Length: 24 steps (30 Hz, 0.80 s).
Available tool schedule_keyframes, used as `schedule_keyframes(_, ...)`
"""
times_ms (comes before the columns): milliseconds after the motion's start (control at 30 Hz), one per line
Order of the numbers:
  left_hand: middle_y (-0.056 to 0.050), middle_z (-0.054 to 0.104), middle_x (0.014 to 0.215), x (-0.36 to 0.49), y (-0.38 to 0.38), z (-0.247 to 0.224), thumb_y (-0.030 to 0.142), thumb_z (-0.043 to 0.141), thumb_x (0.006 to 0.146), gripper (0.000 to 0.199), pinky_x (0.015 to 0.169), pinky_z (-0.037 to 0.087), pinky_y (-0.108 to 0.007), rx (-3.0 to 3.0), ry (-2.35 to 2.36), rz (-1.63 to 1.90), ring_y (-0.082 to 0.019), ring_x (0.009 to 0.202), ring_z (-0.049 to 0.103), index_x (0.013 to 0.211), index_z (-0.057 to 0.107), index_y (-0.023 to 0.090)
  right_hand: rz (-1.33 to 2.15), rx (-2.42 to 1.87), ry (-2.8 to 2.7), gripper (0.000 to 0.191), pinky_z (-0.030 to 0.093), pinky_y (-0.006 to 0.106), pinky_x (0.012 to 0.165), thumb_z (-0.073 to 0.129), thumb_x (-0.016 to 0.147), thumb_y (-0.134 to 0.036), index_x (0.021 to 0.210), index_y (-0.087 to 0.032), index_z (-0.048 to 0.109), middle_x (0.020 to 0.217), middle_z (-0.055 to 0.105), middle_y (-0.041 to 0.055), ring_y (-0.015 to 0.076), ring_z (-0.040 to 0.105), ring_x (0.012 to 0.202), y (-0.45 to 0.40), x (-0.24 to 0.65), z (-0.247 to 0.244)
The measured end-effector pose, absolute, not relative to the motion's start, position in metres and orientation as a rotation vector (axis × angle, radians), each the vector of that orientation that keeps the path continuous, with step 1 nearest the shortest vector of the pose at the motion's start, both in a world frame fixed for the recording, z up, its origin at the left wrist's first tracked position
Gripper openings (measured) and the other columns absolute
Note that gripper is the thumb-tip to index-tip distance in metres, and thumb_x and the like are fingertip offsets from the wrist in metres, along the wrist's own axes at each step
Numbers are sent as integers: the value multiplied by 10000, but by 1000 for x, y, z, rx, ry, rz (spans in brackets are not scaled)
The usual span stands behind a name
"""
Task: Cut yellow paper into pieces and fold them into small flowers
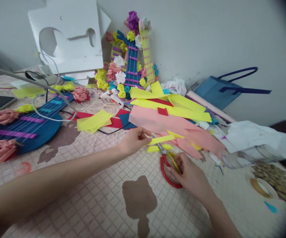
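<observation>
Between the fingers of my left hand point(136, 140) is the end of a narrow yellow paper strip point(161, 140), stretched out to the right. My right hand point(188, 172) is closed around the handles of a pair of scissors point(166, 162), one handle red and one yellow. The scissor blades point up and left and overlap the strip; whether they are cutting into it I cannot tell. Another short yellow piece point(155, 148) lies just below the strip. Behind both hands is a large sheet of pink paper point(152, 117), with yellow sheets point(192, 107) above it.
A blue paper guitar point(41, 129) with pink flowers lies at left, crossed by a white cable point(51, 119). A glue gun point(113, 97) rests near the middle. Decorated guitars point(131, 62) lean on the wall beside white foam board point(68, 62). At right are a tape roll point(271, 189) and a clear jar point(247, 157).
</observation>
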<state>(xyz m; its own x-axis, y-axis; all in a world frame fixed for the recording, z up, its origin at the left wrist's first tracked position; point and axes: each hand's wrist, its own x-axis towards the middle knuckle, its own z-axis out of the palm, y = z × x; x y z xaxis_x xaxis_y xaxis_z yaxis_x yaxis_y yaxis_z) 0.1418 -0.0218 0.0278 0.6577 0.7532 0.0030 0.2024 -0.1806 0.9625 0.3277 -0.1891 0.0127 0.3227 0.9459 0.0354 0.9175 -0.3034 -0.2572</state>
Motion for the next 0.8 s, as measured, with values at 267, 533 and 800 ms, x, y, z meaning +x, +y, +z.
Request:
schedule_keyframes(267,-2,631,672,163,-33,3,64,545,679,214,606,426,-249,2085,937,611,-146,653,578,850,635,156,122,-2400,-1633,287,323,250,508,567,792,-453,917,-240,421,749,605,-22,194,608,638,-187,321,5)
schedule_keyframes(533,1,652,668,163,-35,5,74,547,670,236,655,432,-275,2211,963,556,-173,705,583,879,612,161,-49,-2381,-1418,347,341,249,502,603,736,-499,895,-239,438,738,603,-11,186,595,592,-191,331,4)
schedule_keyframes(800,-8,663,692,163,-36,6,79,527,673,238,657,431,-285,2227,978,545,-187,744,586,883,603,160,-210,-2237,-1295,364,325,247,470,613,697,-525,801,-232,423,564,453,-72,125,469,444,-194,329,18)
